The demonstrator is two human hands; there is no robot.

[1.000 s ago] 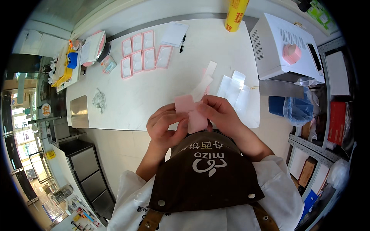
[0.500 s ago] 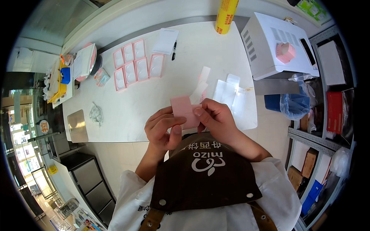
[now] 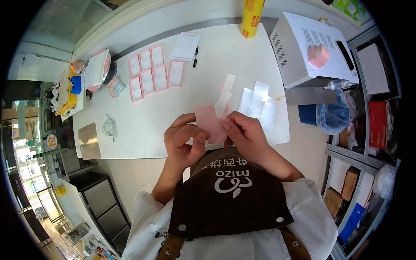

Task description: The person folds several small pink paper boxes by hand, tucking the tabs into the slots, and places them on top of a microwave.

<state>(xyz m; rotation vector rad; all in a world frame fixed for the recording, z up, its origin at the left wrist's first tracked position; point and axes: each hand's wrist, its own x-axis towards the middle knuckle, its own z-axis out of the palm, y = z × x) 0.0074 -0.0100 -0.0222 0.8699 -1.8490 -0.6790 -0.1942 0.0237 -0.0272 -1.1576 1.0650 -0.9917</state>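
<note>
A flat piece of pink card [image 3: 209,120] is held up between my two hands, close to the table's front edge. My left hand [image 3: 185,138] pinches its left side, fingers behind and thumb near the lower corner. On the other side my right hand [image 3: 244,131] grips the right edge, thumb on top. Just beyond the card lie white and pink card strips [image 3: 225,94], partly overlapping. An unfolded white carton [image 3: 257,104] rests to the right of them.
Several pink-rimmed trays [image 3: 175,73] stand in rows at the back left. A paper sheet [image 3: 185,46], black pen [image 3: 196,57] and yellow roll [image 3: 252,18] are farther back. A crumpled clear bag [image 3: 110,128] lies left; a white microwave [image 3: 308,50] stands right.
The pink card has turned slightly; its small flap on the right, visible before, no longer shows beside the right thumb. Both hands stay in nearly the same place.
</note>
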